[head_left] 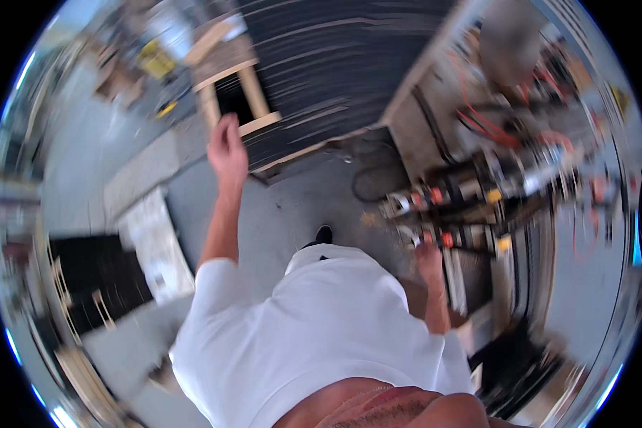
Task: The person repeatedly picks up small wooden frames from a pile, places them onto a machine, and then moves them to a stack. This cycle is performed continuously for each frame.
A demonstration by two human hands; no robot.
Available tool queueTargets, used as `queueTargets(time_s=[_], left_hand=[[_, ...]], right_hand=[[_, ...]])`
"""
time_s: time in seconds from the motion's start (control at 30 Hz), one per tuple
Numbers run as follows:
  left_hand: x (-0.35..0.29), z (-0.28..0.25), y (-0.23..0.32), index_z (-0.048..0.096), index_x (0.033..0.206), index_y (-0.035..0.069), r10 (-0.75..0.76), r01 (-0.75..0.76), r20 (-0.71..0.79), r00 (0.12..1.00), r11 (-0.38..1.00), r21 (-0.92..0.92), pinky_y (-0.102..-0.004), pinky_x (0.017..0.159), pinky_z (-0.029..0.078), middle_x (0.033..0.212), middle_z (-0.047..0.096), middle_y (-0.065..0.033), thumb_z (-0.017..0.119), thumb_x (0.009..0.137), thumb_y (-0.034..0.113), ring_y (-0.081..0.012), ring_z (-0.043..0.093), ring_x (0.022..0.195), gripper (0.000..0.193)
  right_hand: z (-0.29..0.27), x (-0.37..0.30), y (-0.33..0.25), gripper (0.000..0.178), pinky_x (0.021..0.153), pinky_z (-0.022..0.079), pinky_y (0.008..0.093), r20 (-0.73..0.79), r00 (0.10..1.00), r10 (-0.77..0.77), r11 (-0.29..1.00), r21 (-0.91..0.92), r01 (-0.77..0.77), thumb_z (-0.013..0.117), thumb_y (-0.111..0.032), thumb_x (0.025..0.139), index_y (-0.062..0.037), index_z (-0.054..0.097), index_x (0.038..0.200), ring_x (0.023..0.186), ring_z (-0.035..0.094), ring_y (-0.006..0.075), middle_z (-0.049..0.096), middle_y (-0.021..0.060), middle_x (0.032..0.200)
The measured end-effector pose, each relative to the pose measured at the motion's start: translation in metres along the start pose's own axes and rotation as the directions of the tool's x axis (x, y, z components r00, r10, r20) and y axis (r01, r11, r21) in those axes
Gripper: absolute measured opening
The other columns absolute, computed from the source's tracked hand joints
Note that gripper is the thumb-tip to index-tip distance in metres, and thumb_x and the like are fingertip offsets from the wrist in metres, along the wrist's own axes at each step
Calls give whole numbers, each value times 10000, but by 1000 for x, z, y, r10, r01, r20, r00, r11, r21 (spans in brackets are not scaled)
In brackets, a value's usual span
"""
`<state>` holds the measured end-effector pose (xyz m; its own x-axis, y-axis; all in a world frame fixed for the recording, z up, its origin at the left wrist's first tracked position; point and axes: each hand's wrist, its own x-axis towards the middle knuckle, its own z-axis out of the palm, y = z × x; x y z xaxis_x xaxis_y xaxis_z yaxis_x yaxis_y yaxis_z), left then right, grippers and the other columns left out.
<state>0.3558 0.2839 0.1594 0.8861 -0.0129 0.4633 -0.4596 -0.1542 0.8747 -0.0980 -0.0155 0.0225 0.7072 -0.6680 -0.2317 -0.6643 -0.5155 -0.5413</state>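
Note:
The picture is motion-blurred. My left hand (227, 146) is stretched out in front of me, just below a light wooden frame (235, 93) that lies against a stack of dark sheets (335, 64). Nothing shows in that hand, and it hangs loosely, apart from the frame. My right hand (429, 258) is low at my right side, at the edge of a cluttered bench (478, 214) with power tools. Blur hides its fingers and whether it holds anything. My white shirt (314, 328) fills the lower middle, and one dark shoe (324, 234) shows on the grey floor.
A black cable (367, 182) loops on the concrete floor (285, 207). Orange hoses (488, 121) lie on the bench at the right. A pale board (155, 242) and a dark panel with wooden slats (96, 282) lie at the left.

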Motion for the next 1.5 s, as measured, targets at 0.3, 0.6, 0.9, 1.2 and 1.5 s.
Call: queueTargets(time_s=[0.3, 0.6, 0.9, 1.2, 1.5], left_hand=[[-239, 154, -5, 586, 1159, 28, -460, 634, 878, 128, 719, 284, -263, 749, 523, 1028, 663, -74, 579, 937, 180, -142, 643, 889, 269], [-334, 231, 25, 603, 1136, 40, -338, 323, 936, -97, 879, 350, -252, 663, 506, 922, 651, -50, 632, 894, 200, -118, 628, 797, 291], [-418, 281, 96, 609, 1119, 20, -223, 252, 951, -216, 928, 275, -241, 648, 500, 880, 656, -48, 611, 900, 173, -105, 616, 766, 267], [-388, 382, 168, 563, 1179, -1, -102, 410, 995, 5, 907, 91, -267, 749, 539, 1048, 654, -98, 528, 966, 162, -157, 650, 900, 270], [-375, 554, 254, 522, 1205, -30, -36, 560, 999, 17, 828, 20, -329, 812, 548, 1113, 626, -139, 520, 970, 264, -213, 641, 967, 376]], right_hand=[[-102, -95, 22, 236, 781, 509, 409, -385, 864, 325, 941, 224, -254, 663, -173, 800, -58, 637, 1005, 892, 645, 346, 675, 166, 952], [-134, -350, 117, 341, 843, 468, 462, -889, 223, 400, 429, -33, -903, 726, -210, 735, -23, 595, 989, 994, 581, 356, 615, 157, 1061], [-86, -410, 140, 270, 804, 486, 400, -642, -79, 762, 449, 614, -650, 626, -153, 865, -49, 563, 1106, 951, 638, 325, 658, 167, 1019], [-95, -413, 139, 231, 742, 482, 355, -672, -158, 724, 467, 645, -606, 606, -133, 900, -31, 590, 1107, 811, 628, 255, 657, 158, 910], [-162, -406, 130, 277, 660, 416, 249, -731, -322, 601, 606, 680, -414, 656, -165, 894, -13, 602, 1119, 726, 465, 106, 558, 8, 855]])
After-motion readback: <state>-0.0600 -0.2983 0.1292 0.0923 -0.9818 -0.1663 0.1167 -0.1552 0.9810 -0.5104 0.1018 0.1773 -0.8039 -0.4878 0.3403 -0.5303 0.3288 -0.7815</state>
